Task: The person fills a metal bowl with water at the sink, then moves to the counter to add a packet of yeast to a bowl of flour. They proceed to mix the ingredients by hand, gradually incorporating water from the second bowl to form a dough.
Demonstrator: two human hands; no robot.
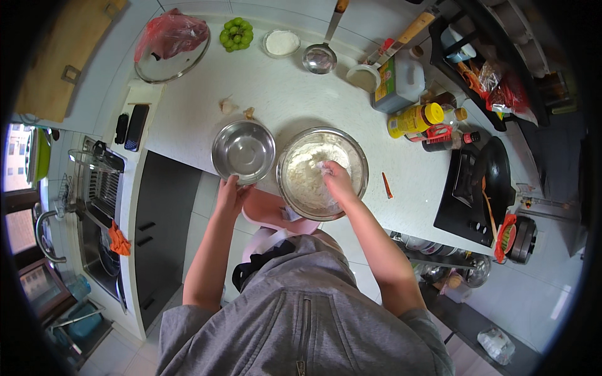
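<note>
A large steel bowl (363,175) of flour (305,171) stands near the front edge of the counter. My right hand (335,177) dips into it, fingers bunched with flour on them; whether they pinch anything beyond flour is hidden. To its left, at the counter's edge, is a smaller steel bowl (243,152), which seems to hold a little clear liquid. My left hand (232,191) grips that bowl's near rim. Garlic (228,106) and a small piece like ginger or garlic (249,113) lie behind the smaller bowl.
Behind are grapes (236,35), a dish of white powder (281,43), a ladle (320,58) and a glass lid (174,70) under a red bag. Bottles (416,120) and a black hob (463,202) stand right. A pink bin (263,209) is below the edge; the sink (96,254) is left.
</note>
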